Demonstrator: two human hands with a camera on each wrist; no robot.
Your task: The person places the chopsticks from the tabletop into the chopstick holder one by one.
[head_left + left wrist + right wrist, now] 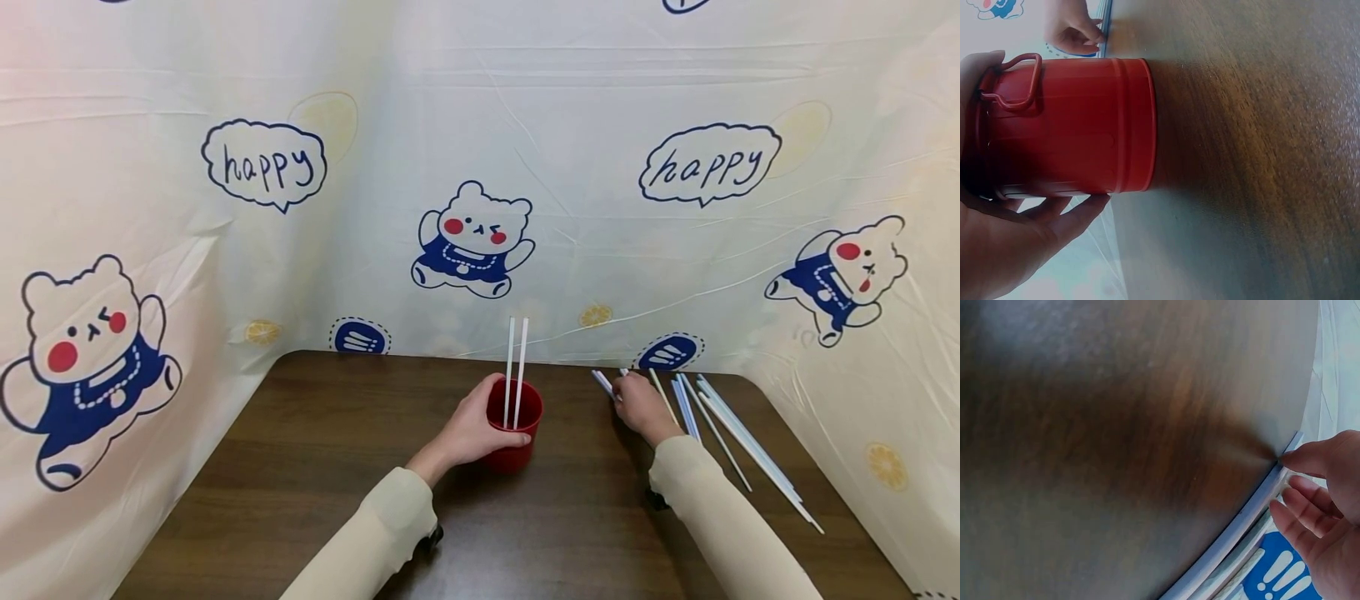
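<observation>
A bear-print cloth (465, 108) hangs behind a brown table (300, 483). Near its middle, the left hand (474, 425) grips a red cup (512, 460) holding two white sticks (521, 371); farther right, the right hand (645, 404) touches loose sticks (1225, 537), whether pinching I cannot tell.

Gap btwn cup (512, 460) & R hand (643, 406), R-side sticks (752, 440) in way

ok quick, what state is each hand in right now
Left hand: holding the red container.
Right hand: at the thin sticks; whether it grips one cannot be told.
</observation>
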